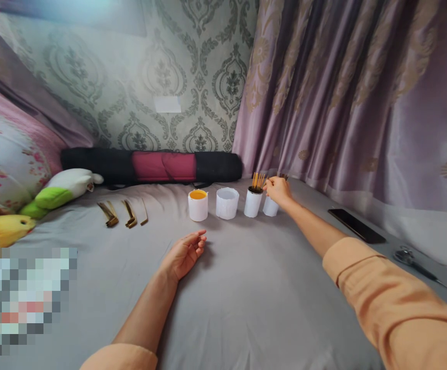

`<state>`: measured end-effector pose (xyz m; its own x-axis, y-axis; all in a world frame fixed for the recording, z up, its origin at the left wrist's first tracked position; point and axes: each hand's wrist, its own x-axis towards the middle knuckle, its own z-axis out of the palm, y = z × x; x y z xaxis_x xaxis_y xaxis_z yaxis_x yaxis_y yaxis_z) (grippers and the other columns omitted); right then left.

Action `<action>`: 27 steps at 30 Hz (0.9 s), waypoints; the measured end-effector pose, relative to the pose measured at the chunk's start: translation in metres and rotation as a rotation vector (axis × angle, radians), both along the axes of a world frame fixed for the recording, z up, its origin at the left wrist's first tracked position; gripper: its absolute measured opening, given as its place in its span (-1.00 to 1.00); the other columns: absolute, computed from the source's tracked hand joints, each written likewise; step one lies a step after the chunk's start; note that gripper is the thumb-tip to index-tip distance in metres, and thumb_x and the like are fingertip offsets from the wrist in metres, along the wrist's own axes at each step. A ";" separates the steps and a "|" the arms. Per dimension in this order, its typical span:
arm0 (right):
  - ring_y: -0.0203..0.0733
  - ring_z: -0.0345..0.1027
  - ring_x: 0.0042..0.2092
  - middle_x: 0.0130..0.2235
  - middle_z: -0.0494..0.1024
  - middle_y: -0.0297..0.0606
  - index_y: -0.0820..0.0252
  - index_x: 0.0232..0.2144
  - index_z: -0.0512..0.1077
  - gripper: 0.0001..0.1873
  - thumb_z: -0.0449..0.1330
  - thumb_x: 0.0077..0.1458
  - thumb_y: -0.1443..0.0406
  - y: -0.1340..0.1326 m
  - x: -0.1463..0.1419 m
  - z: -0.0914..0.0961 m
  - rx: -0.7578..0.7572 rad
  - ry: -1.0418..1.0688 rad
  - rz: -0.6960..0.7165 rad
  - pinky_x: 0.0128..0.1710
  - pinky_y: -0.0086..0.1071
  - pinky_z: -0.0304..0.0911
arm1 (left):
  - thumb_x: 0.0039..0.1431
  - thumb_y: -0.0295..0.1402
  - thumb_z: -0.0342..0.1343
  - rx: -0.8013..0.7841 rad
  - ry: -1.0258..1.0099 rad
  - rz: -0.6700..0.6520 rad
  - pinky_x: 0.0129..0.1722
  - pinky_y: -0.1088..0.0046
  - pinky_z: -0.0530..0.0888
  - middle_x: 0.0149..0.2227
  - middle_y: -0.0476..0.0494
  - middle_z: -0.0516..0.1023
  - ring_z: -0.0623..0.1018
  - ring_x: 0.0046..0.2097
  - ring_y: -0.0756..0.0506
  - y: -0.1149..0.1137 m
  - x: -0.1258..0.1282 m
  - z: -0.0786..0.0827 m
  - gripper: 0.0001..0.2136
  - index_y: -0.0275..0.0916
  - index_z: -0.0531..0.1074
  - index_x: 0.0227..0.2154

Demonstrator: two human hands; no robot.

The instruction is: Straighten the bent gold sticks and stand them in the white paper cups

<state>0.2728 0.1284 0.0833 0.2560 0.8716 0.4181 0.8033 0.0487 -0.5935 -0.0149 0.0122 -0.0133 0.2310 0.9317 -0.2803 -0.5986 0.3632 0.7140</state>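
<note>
Several white cups stand in a row on the grey bedsheet (246,288). The leftmost cup (198,205) holds something orange, the second cup (227,203) looks empty, and the third cup (253,201) holds thin orange-tipped sticks (257,180). My right hand (278,190) reaches over the fourth cup (270,206), fingers pinched at the sticks of the third cup. What the pinch holds is too small to name. My left hand (184,253) rests on the sheet in front of the cups, palm up, fingers loosely apart, holding nothing.
Small bundles of brown sticks (123,213) lie left of the cups. A black and red rolled bag (152,166) lies along the wall. Plush toys (59,190) sit at the left. A dark phone (356,225) and scissors (416,262) lie at the right by the curtain.
</note>
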 end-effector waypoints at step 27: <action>-0.39 0.31 -0.63 -0.46 0.54 -0.27 0.23 -0.45 0.40 -0.82 -0.01 0.00 0.33 -0.012 0.004 -0.010 0.045 0.106 0.036 -0.56 -0.51 0.23 | 0.06 -0.55 0.01 0.006 0.013 0.010 -0.58 0.66 0.36 -0.44 -0.12 0.39 0.37 -0.52 0.12 -0.001 0.000 0.001 -0.86 -0.42 0.36 -0.28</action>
<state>0.2771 0.1164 0.0734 0.2697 0.8619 0.4293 0.7335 0.1050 -0.6715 -0.0145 0.0107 -0.0125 0.2176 0.9358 -0.2775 -0.5927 0.3526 0.7241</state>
